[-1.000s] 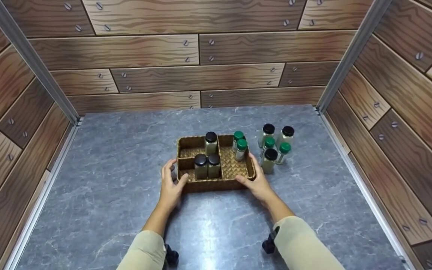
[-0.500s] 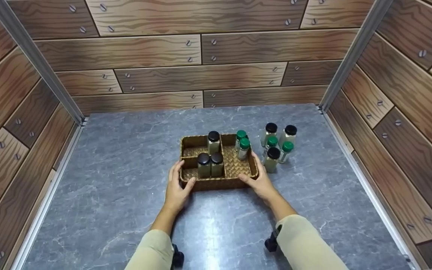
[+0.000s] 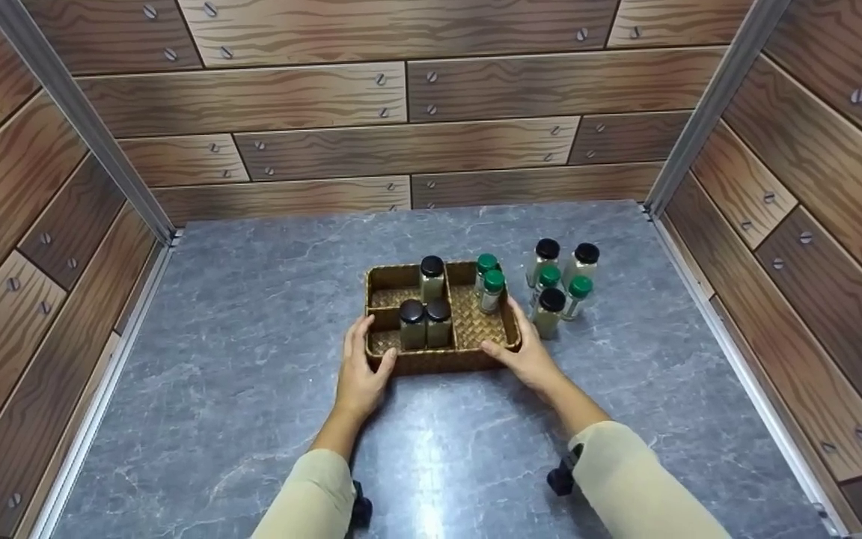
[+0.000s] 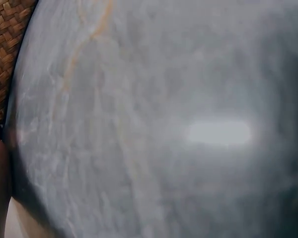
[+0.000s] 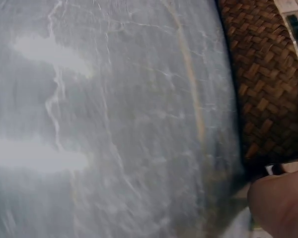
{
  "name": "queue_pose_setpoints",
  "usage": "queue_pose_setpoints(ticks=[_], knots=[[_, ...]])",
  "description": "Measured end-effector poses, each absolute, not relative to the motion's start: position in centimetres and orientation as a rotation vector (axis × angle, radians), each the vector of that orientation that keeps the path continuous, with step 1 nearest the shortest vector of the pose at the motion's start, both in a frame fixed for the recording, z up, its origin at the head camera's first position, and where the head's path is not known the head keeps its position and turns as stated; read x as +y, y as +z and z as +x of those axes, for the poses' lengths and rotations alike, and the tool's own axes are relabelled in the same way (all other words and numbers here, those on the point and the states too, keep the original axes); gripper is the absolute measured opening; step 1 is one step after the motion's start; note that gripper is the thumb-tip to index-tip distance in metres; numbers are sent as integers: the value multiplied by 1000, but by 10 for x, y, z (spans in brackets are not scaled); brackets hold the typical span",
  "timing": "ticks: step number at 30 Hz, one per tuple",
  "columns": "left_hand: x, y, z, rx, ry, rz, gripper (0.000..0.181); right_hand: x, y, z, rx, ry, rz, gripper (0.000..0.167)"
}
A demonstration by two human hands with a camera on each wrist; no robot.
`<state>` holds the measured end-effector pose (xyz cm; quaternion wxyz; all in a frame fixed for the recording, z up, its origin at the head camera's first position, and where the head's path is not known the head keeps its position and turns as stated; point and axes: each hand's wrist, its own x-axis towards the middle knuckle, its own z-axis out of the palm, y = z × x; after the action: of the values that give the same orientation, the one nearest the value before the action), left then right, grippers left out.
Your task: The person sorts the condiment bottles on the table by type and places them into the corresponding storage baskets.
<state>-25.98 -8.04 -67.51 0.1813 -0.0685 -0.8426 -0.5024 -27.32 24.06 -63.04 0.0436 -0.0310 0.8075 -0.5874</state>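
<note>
In the head view, a woven basket with three compartments sits on the grey tabletop. My left hand holds its front left corner, thumb at the front rim and fingers along the left side. At the front right corner my right hand grips likewise, with its fingers partly hidden behind the right wall. One black-capped jar stands in the back left compartment and two black-capped jars fill part of the front left one. Two green-capped jars are in the right compartment. Both wrist views catch only the basket's woven wall and part of a hand.
Right of the basket stands a close group of three black-capped jars and two green-capped jars, near my right fingers. Wood-patterned walls enclose the grey marbled tabletop at the back and sides.
My left hand has come in closer against the basket's left side. The head view has shifted slightly; basket and jars keep about the same places relative to each other.
</note>
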Motion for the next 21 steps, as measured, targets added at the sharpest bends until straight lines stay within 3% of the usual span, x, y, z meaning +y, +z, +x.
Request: queue_pose_setpoints(ticks=[14, 21], knots=[[-82, -671, -258, -2413, -1394, -161, 73, 259, -585, -268, 2390, -1523, -211, 95], [-78, -673, -258, -2409, -1411, -164, 74, 287, -548, -263, 2356, -1294, -282, 79]])
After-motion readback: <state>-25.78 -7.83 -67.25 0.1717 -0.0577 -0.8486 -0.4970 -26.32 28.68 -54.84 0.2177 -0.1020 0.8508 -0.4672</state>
